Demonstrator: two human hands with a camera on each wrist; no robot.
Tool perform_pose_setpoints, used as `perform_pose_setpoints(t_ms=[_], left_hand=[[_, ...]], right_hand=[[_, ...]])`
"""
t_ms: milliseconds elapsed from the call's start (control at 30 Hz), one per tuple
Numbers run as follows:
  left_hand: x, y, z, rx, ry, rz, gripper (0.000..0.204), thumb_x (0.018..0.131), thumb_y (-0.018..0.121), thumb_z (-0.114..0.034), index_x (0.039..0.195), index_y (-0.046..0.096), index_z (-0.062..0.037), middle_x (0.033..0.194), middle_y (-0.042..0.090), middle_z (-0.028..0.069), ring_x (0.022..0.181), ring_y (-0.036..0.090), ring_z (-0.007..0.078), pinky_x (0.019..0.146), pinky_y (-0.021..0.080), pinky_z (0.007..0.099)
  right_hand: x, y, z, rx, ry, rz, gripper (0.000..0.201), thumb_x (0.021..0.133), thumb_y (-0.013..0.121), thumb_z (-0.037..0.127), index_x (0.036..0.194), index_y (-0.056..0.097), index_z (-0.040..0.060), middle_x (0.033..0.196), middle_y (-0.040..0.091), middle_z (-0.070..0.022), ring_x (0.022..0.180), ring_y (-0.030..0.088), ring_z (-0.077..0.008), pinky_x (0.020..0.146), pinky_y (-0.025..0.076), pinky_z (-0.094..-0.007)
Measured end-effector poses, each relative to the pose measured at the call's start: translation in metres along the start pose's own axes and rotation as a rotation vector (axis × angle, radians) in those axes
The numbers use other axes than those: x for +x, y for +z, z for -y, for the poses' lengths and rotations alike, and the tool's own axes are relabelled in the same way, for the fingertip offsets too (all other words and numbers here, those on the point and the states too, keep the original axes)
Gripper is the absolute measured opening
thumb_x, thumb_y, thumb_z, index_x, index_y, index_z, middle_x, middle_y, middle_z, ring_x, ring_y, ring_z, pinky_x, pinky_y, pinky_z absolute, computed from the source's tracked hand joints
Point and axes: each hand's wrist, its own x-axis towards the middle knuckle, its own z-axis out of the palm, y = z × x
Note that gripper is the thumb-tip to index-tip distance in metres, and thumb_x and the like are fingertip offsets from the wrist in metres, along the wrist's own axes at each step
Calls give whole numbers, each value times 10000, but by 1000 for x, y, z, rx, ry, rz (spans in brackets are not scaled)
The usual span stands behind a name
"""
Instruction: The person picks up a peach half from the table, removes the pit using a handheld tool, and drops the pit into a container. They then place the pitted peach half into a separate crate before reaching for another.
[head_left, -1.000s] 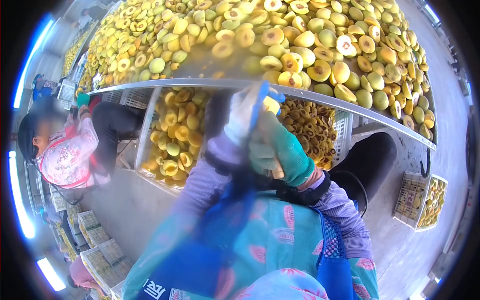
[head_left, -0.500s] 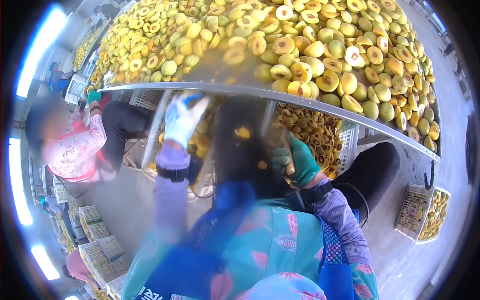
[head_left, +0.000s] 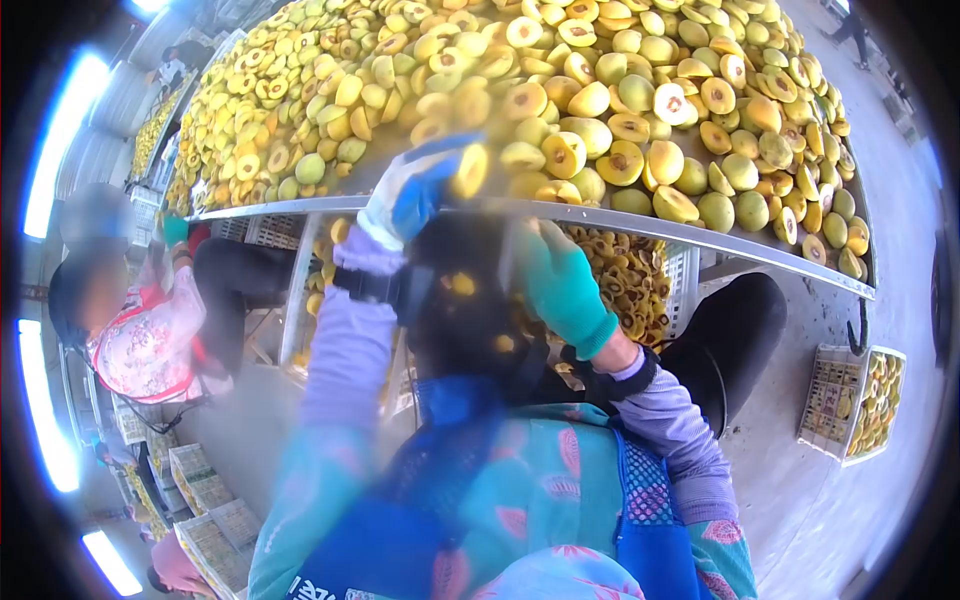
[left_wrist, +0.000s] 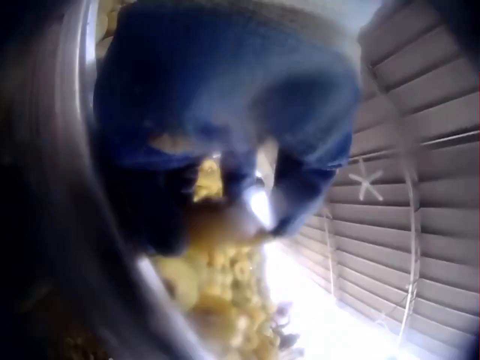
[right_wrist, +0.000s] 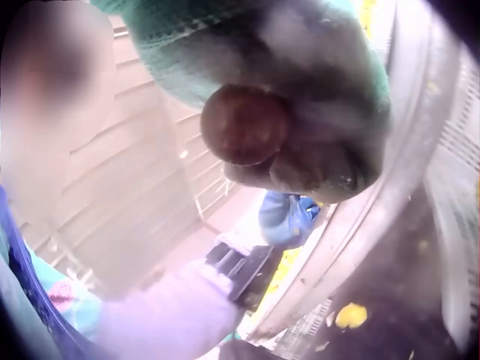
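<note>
My left hand [head_left: 415, 190], in a white and blue glove, pinches a yellow fruit half [head_left: 470, 171] above the metal rim of the fruit-covered table [head_left: 560, 211]. In the left wrist view the blue gloved fingers [left_wrist: 240, 97] curl around a blurred fruit piece [left_wrist: 217, 225]. The green-gloved right hand [head_left: 565, 285] is over my lap, just below the rim. The right wrist view shows it curled round a tool's rounded wooden handle end [right_wrist: 244, 124]; the tool's other end is hidden.
Below the rim are a crate of darker fruit pieces [head_left: 630, 275] and, at left, a partly hidden crate [head_left: 300, 340]. Another person [head_left: 150, 340] sits at the left. A filled crate [head_left: 850, 405] stands on the floor at right.
My left hand has gone from between the hands to over the left crate, then up to the rim, where it holds a fruit half. The right hand has moved slightly up and left.
</note>
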Motion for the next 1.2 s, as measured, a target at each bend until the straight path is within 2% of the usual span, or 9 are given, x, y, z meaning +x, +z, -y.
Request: perform_pose_setpoints(t_ms=[100, 267, 367, 467, 667, 867, 967, 1100, 1200], left_hand=[[-14, 27, -46, 459, 292, -33, 312, 937, 517, -163, 1145, 574, 62, 1047, 642, 114, 975, 602, 187, 851, 482, 301], [-22, 72, -47, -14, -69, -172, 405, 885, 584, -209, 1185, 531, 58, 950, 658, 98, 853, 624, 199, 796, 476, 297], [-25, 86, -42, 114, 14, -270, 519, 818, 645, -211, 1239, 483, 45, 1000, 654, 103, 879, 629, 233, 791, 466, 321], [-27, 93, -27, 269, 53, -373, 601, 773, 675, -205, 1281, 448, 22, 1084, 636, 102, 944, 620, 264, 794, 459, 363], [-27, 99, -41, 214, 250, -464, 204, 870, 544, -176, 944, 593, 8, 752, 655, 103, 676, 627, 179, 616, 507, 301], [-46, 93, -45, 107, 160, -467, 196, 863, 553, -167, 932, 602, 10, 821, 653, 108, 727, 625, 223, 705, 506, 323], [-96, 35, -13, 176, -264, -643, 254, 844, 582, -207, 1010, 612, -16, 927, 644, 141, 828, 620, 272, 746, 502, 369], [-146, -10, 5, 1158, -555, -563, 316, 851, 556, -281, 966, 658, -5, 896, 650, 161, 841, 633, 301, 757, 497, 375], [-104, 63, -33, 1135, -483, 96, 311, 800, 580, -319, 949, 674, -63, 953, 644, 190, 898, 618, 350, 816, 490, 415]], right_hand=[[11, 14, -2, -210, -234, -28, 187, 932, 544, 187, 969, 557, 4, 777, 576, -149, 627, 560, -271, 538, 429, -361], [-1, 11, 12, -141, -30, 8, 174, 922, 544, 139, 1038, 563, 11, 784, 572, -147, 629, 555, -271, 529, 429, -356], [0, 12, -21, -798, -660, -97, 219, 877, 569, 93, 1080, 570, 8, 848, 564, -158, 644, 546, -260, 520, 431, -341], [-9, 17, -12, -1016, -723, -189, 191, 772, 563, 67, 959, 562, 29, 940, 588, -132, 733, 565, -239, 541, 452, -353], [-15, 15, 40, 411, 581, 204, 236, 953, 500, 314, 909, 536, 85, 642, 494, 9, 439, 431, -143, 386, 344, -258], [-14, 14, 21, 1605, 654, 821, 418, 974, 355, 508, 887, 513, 131, 529, 365, 62, 371, 328, -62, 346, 241, -225], [-26, 5, 26, 1716, 646, 814, 411, 975, 357, 503, 883, 507, 131, 542, 370, 60, 373, 331, -74, 373, 278, -222], [-34, -33, -85, 1250, 860, 166, 360, 958, 432, 476, 870, 499, 134, 595, 427, 51, 453, 404, -88, 453, 341, -257], [-32, -23, -67, 1258, 974, 110, 356, 947, 453, 486, 868, 500, 142, 593, 434, 53, 463, 417, -91, 456, 340, -265]])
